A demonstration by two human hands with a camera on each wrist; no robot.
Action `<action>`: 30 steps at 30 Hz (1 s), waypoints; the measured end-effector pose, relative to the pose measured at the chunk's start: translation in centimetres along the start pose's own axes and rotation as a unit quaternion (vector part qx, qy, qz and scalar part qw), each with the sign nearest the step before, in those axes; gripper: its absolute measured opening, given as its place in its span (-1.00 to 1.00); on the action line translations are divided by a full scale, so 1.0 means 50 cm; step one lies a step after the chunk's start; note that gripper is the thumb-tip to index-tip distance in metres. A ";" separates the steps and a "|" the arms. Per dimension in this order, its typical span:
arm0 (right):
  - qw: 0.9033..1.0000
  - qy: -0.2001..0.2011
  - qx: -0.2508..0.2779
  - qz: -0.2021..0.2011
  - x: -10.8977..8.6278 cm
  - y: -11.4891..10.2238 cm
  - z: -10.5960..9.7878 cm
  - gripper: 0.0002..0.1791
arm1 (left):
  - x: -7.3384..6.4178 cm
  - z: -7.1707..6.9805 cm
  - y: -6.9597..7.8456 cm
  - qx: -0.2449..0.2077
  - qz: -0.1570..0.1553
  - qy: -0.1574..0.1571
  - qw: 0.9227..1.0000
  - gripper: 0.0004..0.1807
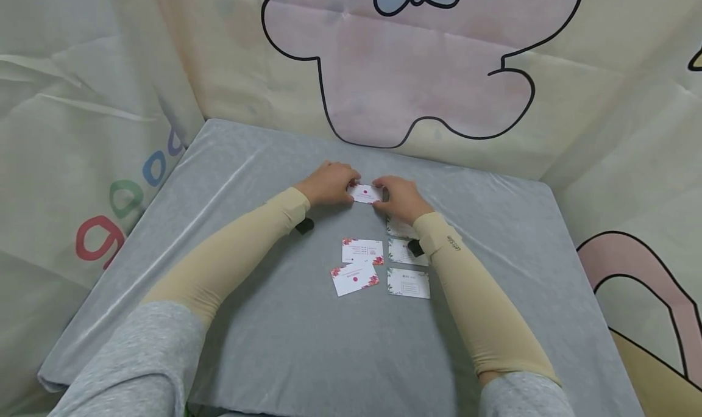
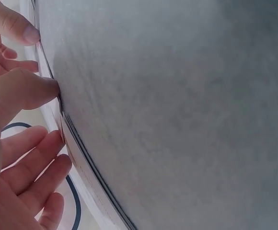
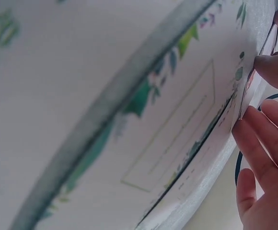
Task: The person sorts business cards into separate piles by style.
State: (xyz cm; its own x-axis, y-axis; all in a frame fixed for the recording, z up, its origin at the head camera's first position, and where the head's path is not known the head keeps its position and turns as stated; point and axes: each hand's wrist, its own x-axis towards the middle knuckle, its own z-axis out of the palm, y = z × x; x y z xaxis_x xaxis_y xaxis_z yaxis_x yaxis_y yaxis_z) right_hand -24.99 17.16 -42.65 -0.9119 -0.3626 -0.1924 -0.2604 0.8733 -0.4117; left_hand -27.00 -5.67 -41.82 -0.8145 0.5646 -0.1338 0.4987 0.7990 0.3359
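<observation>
A white business card [image 1: 365, 193] with a red dot and red flowers is held by its two short ends near the far part of the table. My left hand [image 1: 326, 184] pinches the left end between thumb and fingers. On the right end, my right hand [image 1: 404, 199] does the same. The left wrist view shows the left thumb [image 2: 21, 90] at the card's near edge, the fingers on the far side. In the right wrist view a green-leaf card [image 3: 177, 124] lies below the right hand, and the right thumb [image 3: 275, 69] touches the held card's edge.
Two red-flowered cards lie nearer me, one straight [image 1: 359, 248] and one tilted [image 1: 353, 278] overlapping it. Right of them a column of green-leaf cards [image 1: 408, 283] runs away from me, partly under my right forearm. Grey cloth [image 1: 307, 344] covers the table; printed curtains [image 1: 230, 75] surround it.
</observation>
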 end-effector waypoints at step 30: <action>0.997 0.018 -0.038 -0.070 -0.126 -0.006 0.018 -0.35 | -0.117 0.023 0.044 -0.012 0.075 0.032 0.997 -0.34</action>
State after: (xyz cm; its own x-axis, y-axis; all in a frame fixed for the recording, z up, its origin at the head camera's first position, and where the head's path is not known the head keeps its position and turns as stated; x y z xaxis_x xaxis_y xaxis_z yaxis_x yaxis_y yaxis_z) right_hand -18.87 18.91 -42.13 -0.8755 -0.4715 -0.1055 -0.4076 0.8381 -0.3627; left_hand -20.80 -6.95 -41.37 -0.7488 0.6625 -0.0211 0.6095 0.7007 0.3707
